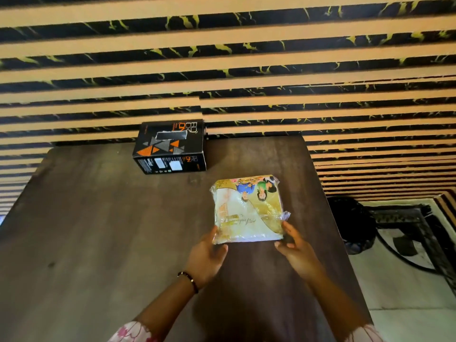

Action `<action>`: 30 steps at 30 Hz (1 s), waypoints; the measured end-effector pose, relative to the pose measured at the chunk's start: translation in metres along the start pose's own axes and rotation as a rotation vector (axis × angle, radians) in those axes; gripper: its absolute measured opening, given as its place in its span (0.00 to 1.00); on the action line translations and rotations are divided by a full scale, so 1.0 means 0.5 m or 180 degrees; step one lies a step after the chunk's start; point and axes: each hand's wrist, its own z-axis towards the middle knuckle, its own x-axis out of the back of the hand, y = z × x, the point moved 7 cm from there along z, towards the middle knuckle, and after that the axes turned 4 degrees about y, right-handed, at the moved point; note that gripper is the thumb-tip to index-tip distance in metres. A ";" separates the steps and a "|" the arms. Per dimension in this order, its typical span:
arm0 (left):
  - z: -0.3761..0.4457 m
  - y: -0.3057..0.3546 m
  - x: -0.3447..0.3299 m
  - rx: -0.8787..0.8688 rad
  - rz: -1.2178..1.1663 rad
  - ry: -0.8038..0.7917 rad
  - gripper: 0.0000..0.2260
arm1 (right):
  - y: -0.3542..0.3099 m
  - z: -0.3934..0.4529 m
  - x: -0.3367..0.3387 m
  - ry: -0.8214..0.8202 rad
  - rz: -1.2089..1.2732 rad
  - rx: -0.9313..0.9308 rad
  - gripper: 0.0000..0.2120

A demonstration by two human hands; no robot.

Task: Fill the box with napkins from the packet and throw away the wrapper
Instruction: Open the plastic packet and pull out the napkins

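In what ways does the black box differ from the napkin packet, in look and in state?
The box is stiff black card with orange triangles; the packet is pale, in shiny clear wrapper. The box stands untouched at the table's far edge by the wall; the packet lies nearer, with the left hand and right hand at its near corners. The box is taller; the packet is flatter. Both rest on the table.

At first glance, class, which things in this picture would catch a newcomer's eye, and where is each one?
The bright napkin packet stands out, lying right of centre on the dark wooden table, with the left hand and right hand at its near corners. Behind it, at the table's far edge, sits a black box with orange and grey triangles. The striped wall of tan and black bands fills the background.
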 end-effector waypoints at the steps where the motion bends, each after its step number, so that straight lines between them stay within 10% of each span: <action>1: -0.025 -0.011 -0.003 0.0024 0.0015 -0.0019 0.30 | 0.009 -0.019 0.000 -0.0001 0.0002 0.0016 0.27; 9: -0.113 -0.057 -0.006 -0.0051 -0.0059 0.0086 0.28 | 0.036 -0.102 0.001 -0.0458 -0.0543 0.0075 0.26; 14: -0.078 0.017 0.030 -0.0664 0.0609 0.0685 0.27 | -0.112 -0.107 0.052 0.0781 -0.2349 0.1447 0.20; 21: 0.021 0.043 -0.043 -0.0856 0.1716 -0.0153 0.32 | -0.171 -0.039 -0.108 -0.0657 -0.3445 0.2385 0.26; 30: 0.029 0.018 -0.052 -0.0847 0.1763 -0.0184 0.32 | -0.189 -0.014 -0.130 -0.0956 -0.4013 0.2709 0.29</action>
